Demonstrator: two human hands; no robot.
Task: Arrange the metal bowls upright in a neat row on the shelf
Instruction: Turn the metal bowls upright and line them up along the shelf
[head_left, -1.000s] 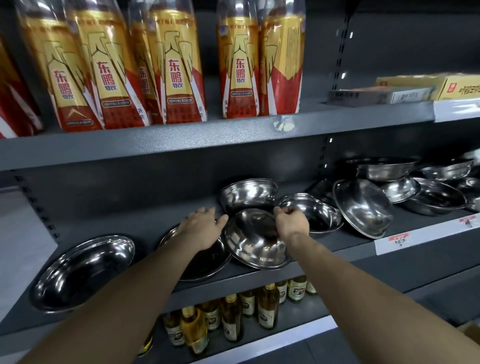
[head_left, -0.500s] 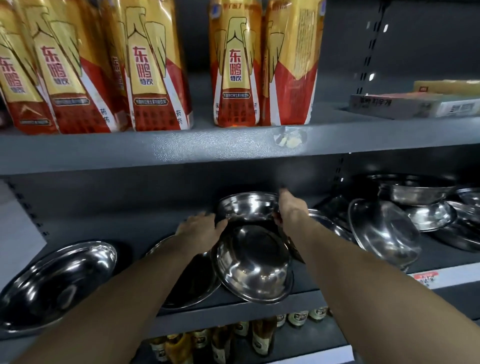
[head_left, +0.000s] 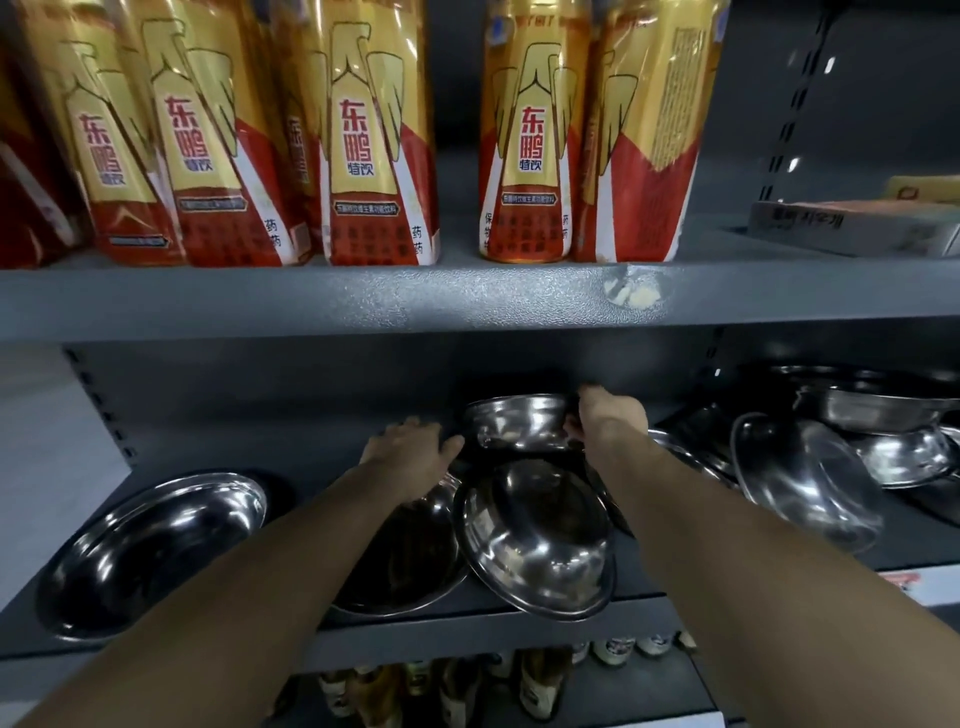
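Your right hand (head_left: 610, 423) pinches the rim of the small round steel bowl (head_left: 514, 423) at the back of the grey metal shelf (head_left: 467, 626); left hand (head_left: 410, 457) rests flat beside it, fingers loose. Thin steel: light, stiff, probably slick, so hold the rim. Little headroom; tilted bowls crowd both sides.
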